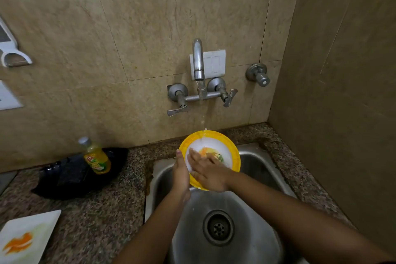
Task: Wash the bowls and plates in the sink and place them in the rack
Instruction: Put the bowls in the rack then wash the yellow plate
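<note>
- Tan wall tiles, a speckled counter (102, 216) and a steel sink (259, 169); the tap (198, 60) is running
- The yellow bowl (234, 152) is tipped up over the sink, under the water (201, 100)
- The left hand (181, 174) grips the bowl's left edge, thumb on the rim; the right hand (205, 172) lies flat inside, fingers spread
- The bowl is wet; with only one hand gripping, it could slip and bang into the sink; water could splash off it onto the counter
- No rack shows; a white plate (25, 236) sits on the counter
</note>
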